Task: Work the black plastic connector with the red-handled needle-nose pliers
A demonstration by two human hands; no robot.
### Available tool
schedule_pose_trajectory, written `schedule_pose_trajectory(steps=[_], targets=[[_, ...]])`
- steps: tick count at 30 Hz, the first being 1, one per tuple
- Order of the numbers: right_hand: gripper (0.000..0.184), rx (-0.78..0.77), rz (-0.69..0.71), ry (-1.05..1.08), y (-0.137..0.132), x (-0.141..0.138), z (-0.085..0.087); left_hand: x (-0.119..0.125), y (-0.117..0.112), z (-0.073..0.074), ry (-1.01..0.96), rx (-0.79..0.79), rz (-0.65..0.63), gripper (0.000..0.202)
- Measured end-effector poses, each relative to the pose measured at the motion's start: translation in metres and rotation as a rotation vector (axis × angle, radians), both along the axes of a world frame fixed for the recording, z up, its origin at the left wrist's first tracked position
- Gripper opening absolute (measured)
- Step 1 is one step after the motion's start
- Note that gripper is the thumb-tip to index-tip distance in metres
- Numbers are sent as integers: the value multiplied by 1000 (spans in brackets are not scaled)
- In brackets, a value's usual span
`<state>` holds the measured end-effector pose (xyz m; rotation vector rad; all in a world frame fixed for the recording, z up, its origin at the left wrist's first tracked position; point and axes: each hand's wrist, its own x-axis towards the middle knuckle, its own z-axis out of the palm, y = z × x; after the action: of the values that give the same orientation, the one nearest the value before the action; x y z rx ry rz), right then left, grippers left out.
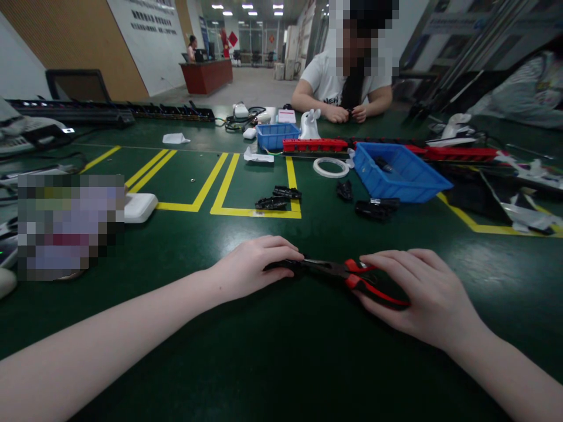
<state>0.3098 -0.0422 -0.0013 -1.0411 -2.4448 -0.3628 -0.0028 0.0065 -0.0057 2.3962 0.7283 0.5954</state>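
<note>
Red-and-black pliers (347, 272) lie low over the green table (281, 351) in front of me. My right hand (417, 296) is closed round their handles. My left hand (255, 266) is curled over a small black part (281, 265) at the pliers' nose, holding it against the jaws. Both hands rest on the table surface.
Several black plastic parts (277, 199) lie on the yellow floor-style lines (220, 187). Two blue bins (402, 173), a white tape ring (331, 167), red strips (314, 145) and a white pad (139, 206) sit further off. A person (347, 88) works opposite.
</note>
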Motion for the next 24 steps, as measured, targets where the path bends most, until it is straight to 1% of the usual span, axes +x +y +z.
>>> schedule_pose_trajectory(steps=[7,17,19,24], targets=[[31,-68,-18,44,-1,-2,0,1,-1,2,23,14,3,34],[29,-142,-46,74,0,-6,2,0,1,0,16,9,2,35],[29,-147,-48,73,0,-5,1,0,1,0,15,14,1,35],[30,-112,-38,36,0,-4,1,0,-1,3,46,95,12,34]])
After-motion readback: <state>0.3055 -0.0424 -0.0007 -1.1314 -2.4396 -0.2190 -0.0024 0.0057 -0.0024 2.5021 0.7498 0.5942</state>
